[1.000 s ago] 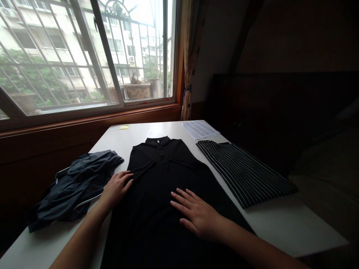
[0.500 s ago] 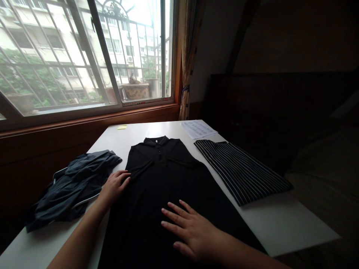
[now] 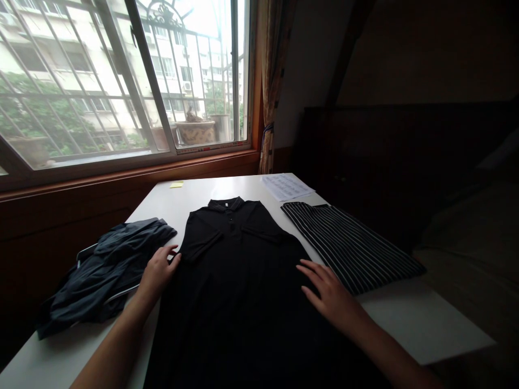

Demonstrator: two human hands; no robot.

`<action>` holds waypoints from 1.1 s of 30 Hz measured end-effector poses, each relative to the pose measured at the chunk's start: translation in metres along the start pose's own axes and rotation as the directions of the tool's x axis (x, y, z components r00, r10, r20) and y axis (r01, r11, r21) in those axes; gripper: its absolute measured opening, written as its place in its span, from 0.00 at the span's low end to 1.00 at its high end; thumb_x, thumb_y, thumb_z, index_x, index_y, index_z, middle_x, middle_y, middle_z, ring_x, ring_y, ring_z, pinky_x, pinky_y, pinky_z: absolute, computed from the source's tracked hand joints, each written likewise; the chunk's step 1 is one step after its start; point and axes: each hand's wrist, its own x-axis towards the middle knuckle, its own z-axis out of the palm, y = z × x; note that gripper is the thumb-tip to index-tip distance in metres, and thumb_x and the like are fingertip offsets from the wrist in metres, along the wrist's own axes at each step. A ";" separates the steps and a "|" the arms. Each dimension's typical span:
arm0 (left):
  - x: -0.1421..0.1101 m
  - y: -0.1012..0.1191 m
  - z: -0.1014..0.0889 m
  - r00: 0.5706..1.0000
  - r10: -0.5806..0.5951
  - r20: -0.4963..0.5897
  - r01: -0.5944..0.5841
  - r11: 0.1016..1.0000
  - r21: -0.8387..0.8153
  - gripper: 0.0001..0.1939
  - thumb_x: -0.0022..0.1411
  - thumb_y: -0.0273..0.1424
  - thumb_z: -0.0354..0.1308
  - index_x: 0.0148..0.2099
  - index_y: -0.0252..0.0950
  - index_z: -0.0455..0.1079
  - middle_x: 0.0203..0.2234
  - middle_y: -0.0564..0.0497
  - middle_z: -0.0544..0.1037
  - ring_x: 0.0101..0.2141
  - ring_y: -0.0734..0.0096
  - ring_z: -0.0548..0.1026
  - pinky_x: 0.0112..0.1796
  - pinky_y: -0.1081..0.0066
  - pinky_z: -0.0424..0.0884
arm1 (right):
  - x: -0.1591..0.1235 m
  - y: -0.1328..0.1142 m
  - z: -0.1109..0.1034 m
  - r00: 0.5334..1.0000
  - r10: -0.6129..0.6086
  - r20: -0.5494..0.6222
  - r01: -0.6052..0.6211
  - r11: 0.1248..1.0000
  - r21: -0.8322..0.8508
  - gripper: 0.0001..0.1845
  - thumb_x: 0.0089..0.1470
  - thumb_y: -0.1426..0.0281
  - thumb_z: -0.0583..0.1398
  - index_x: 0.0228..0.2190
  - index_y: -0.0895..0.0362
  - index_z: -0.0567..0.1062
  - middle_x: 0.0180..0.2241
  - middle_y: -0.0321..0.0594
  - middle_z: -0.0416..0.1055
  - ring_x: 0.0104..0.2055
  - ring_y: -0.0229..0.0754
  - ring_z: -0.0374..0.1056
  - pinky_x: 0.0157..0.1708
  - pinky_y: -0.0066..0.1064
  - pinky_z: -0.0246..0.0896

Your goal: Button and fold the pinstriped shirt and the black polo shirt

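A black polo shirt (image 3: 239,292) lies front up on the white table, its collar toward the window and its short sleeves folded inward over the chest. My left hand (image 3: 159,269) is at the shirt's left edge beside the sleeve, thumb and fingers apart, fingertips touching or close to the cloth. Over the shirt's right side rests my right hand (image 3: 326,292), its fingers spread. Striped black-and-white folded cloth (image 3: 348,246) lies just beyond that hand. A crumpled dark grey garment with white piping (image 3: 109,270) is left of my left hand.
The white table (image 3: 421,324) narrows toward the window (image 3: 194,81). Printed papers (image 3: 287,186) lie at its far right corner, and a yellow sticky note (image 3: 177,185) at the far left. A curtain (image 3: 267,108) hangs beside the window.
My right hand has moved right and away from me, from the shirt's middle to its right side. My left hand has shifted slightly left, off the sleeve to the shirt's edge.
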 end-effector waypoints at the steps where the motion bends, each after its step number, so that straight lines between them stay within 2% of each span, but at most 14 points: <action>1: 0.001 0.000 -0.001 1.000 -0.017 -0.008 0.016 1.000 -0.008 0.25 0.64 0.46 0.49 0.53 0.35 0.71 0.40 0.45 0.77 0.37 0.60 0.78 0.42 0.63 0.72 | -0.001 0.009 -0.001 0.999 0.033 -0.028 -0.033 0.999 -0.019 0.24 0.62 0.66 0.56 0.59 0.50 0.69 0.61 0.45 0.65 0.61 0.52 0.63 0.62 0.49 0.59; 4: 0.003 0.001 -0.003 0.996 -0.094 -0.008 0.093 0.995 -0.021 0.26 0.64 0.48 0.47 0.51 0.35 0.73 0.38 0.44 0.79 0.37 0.59 0.79 0.42 0.63 0.72 | -0.006 0.025 0.000 0.990 0.119 -0.074 -0.124 0.990 -0.068 0.24 0.61 0.66 0.55 0.58 0.53 0.69 0.57 0.49 0.67 0.56 0.54 0.68 0.58 0.50 0.63; 9: 0.003 0.001 -0.007 0.986 -0.160 0.041 0.160 0.987 0.020 0.25 0.61 0.47 0.50 0.52 0.36 0.72 0.33 0.47 0.81 0.34 0.58 0.79 0.37 0.66 0.71 | -0.015 0.028 0.005 0.967 0.251 -0.043 -0.254 0.963 -0.086 0.25 0.61 0.62 0.52 0.57 0.55 0.68 0.47 0.52 0.72 0.46 0.56 0.74 0.49 0.49 0.68; 12: 0.002 0.000 -0.007 0.988 -0.148 0.050 0.148 0.989 0.018 0.24 0.61 0.46 0.52 0.53 0.38 0.71 0.32 0.50 0.80 0.32 0.61 0.79 0.36 0.68 0.70 | -0.019 0.028 -0.001 0.949 0.310 0.066 -0.309 0.951 -0.015 0.25 0.60 0.59 0.54 0.56 0.54 0.67 0.44 0.50 0.76 0.46 0.55 0.75 0.48 0.47 0.68; 15: 0.002 -0.001 -0.007 0.989 -0.140 0.049 0.139 0.990 0.021 0.24 0.60 0.45 0.52 0.53 0.39 0.71 0.31 0.51 0.80 0.32 0.62 0.79 0.35 0.69 0.70 | -0.024 0.024 -0.016 0.892 0.384 0.237 -0.412 0.907 0.083 0.27 0.58 0.58 0.57 0.57 0.52 0.67 0.40 0.46 0.78 0.43 0.55 0.76 0.44 0.43 0.70; 18: 0.002 -0.002 -0.008 0.988 -0.145 0.054 0.144 0.989 0.026 0.24 0.59 0.45 0.53 0.53 0.39 0.71 0.32 0.50 0.80 0.32 0.61 0.79 0.34 0.69 0.69 | -0.031 0.020 -0.030 0.867 0.364 0.342 -0.449 0.868 0.215 0.34 0.55 0.59 0.60 0.61 0.50 0.63 0.48 0.48 0.77 0.51 0.54 0.74 0.48 0.40 0.69; 20: 0.003 -0.002 -0.009 0.987 -0.146 0.060 0.145 0.989 0.028 0.25 0.59 0.45 0.52 0.54 0.38 0.71 0.32 0.50 0.80 0.33 0.61 0.79 0.34 0.69 0.69 | -0.037 0.019 -0.036 0.860 0.342 0.379 -0.462 0.837 0.293 0.41 0.54 0.60 0.61 0.66 0.49 0.56 0.56 0.49 0.73 0.57 0.54 0.70 0.53 0.40 0.67; 22: 0.003 -0.001 -0.010 0.987 -0.146 0.072 0.144 0.989 0.023 0.26 0.59 0.46 0.52 0.55 0.37 0.71 0.32 0.50 0.80 0.32 0.61 0.79 0.34 0.69 0.69 | -0.043 0.020 -0.038 0.845 0.348 0.405 -0.492 0.803 0.336 0.46 0.53 0.61 0.61 0.69 0.48 0.50 0.59 0.51 0.70 0.61 0.54 0.67 0.55 0.43 0.65; 26: 0.002 -0.001 -0.012 0.984 -0.147 0.096 0.147 0.989 0.006 0.29 0.58 0.47 0.52 0.57 0.36 0.70 0.30 0.51 0.79 0.32 0.61 0.78 0.36 0.68 0.69 | -0.048 0.026 -0.039 0.822 0.379 0.425 -0.545 0.740 0.394 0.45 0.55 0.58 0.59 0.69 0.48 0.48 0.61 0.53 0.67 0.64 0.55 0.62 0.58 0.47 0.62; 30: 0.001 -0.002 -0.016 0.976 -0.158 0.152 0.162 0.987 -0.016 0.31 0.57 0.49 0.52 0.57 0.35 0.70 0.30 0.50 0.78 0.31 0.61 0.77 0.36 0.67 0.69 | -0.046 0.033 -0.042 0.843 0.387 0.372 -0.527 0.730 0.435 0.42 0.58 0.56 0.58 0.68 0.47 0.50 0.63 0.52 0.64 0.66 0.54 0.60 0.57 0.46 0.63; 33: 0.001 -0.004 -0.022 0.961 -0.167 0.220 0.184 0.981 -0.058 0.33 0.56 0.50 0.53 0.57 0.35 0.70 0.29 0.50 0.77 0.31 0.60 0.77 0.36 0.67 0.69 | -0.045 0.039 -0.043 0.843 0.405 0.353 -0.530 0.734 0.424 0.42 0.58 0.54 0.57 0.68 0.49 0.51 0.60 0.54 0.67 0.66 0.55 0.60 0.57 0.47 0.63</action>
